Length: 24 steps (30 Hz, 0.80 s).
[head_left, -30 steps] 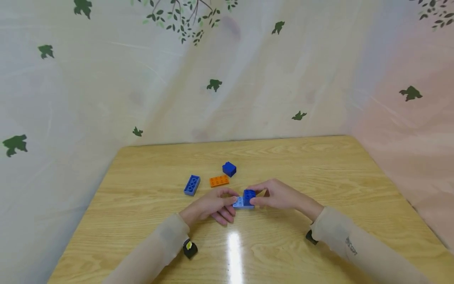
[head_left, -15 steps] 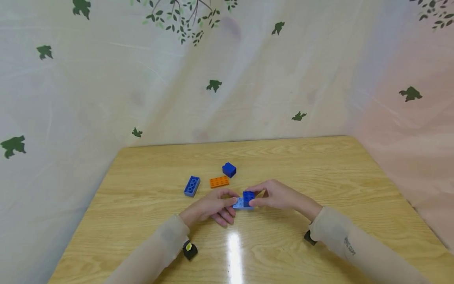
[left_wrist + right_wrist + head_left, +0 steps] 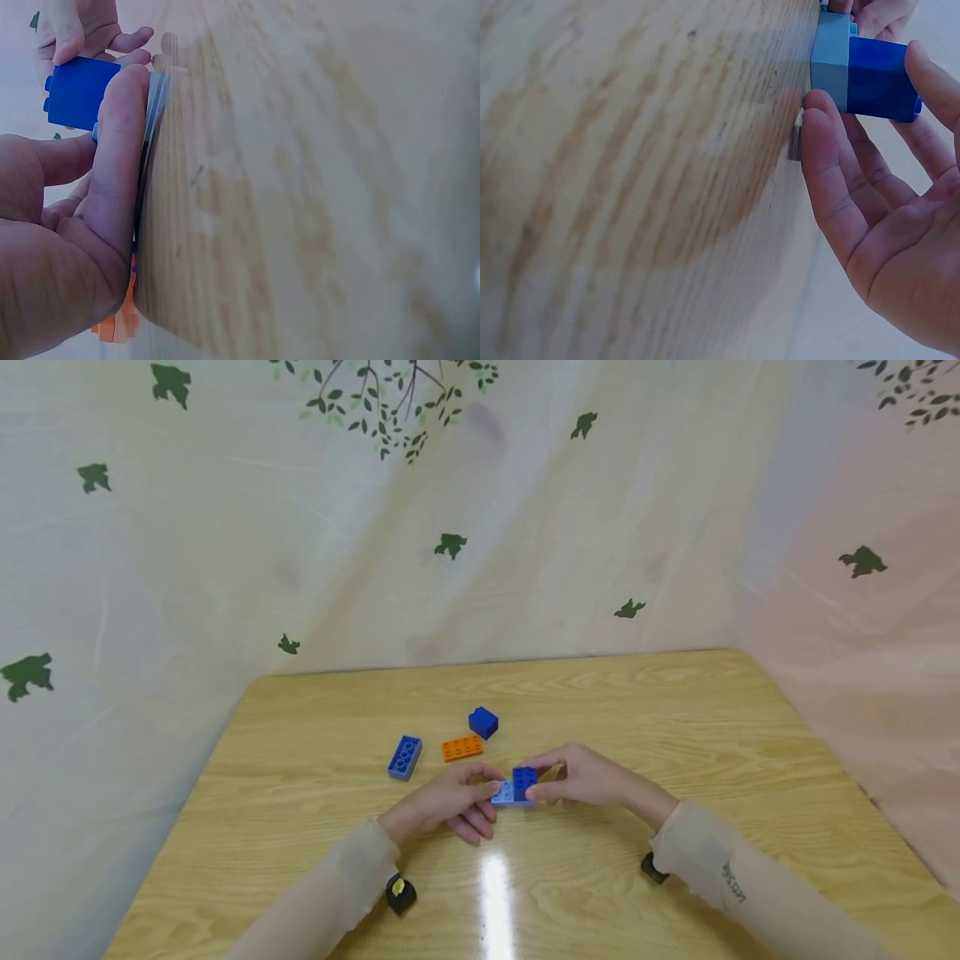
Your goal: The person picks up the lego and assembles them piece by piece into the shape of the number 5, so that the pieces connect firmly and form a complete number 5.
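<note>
Between the thumb and fingertips of the right hand, the grip is closed to the width of a dark blue block, which stands studs up over the right half of a light blue block. Whether the two are fully locked cannot be told; if the studs are not seated, an uneven push from this side grip could tip the upper block or leave it crooked. The left hand's grip, just left of the dark block, pinches the light blue block's free end. Were that hold too light, the base might slide or lift at one end under pressure, and the left thumb, over the bare studs, could get in the way.

Both hands come in from opposite sides, low over the table, thumbs toward each other; the right hand's lower fingers curve beside the base's end. Behind the grips, the forearms angle back toward the body in pale sleeves.

Beyond the left grip lie an orange block, studs up; farther left, a mid-blue block, hollow side up; and, farthest off, a loose dark blue block. A forward slip might knock the orange one.
</note>
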Motion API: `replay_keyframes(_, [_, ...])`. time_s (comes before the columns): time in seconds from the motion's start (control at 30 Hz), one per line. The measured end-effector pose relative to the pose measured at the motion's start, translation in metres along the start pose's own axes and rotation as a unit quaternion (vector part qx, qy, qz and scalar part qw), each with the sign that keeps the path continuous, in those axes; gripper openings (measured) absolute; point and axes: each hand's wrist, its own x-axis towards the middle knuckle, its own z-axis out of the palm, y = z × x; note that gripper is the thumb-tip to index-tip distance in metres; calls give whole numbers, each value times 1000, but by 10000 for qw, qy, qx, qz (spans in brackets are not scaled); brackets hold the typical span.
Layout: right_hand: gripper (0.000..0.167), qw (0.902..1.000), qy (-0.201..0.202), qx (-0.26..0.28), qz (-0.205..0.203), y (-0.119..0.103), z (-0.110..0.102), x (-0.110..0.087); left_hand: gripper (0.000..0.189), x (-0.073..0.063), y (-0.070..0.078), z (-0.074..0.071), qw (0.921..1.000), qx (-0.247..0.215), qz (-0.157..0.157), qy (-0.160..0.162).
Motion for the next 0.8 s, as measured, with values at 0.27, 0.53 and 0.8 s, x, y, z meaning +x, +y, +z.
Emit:
replay_keyframes(0.27, [48,9996,46,179,207,0,-1,-2,32,0,5,2,9999,129,28,0])
replay_keyframes(0.53, [48,9998,22,94,161,-2,-2,-1,31,0,4,-1,9999,156,42,-1])
replay_keyframes(0.8, [47,9997,-11,182,162,-2,0,1,30,-3,3,-2,9996,235,24,128])
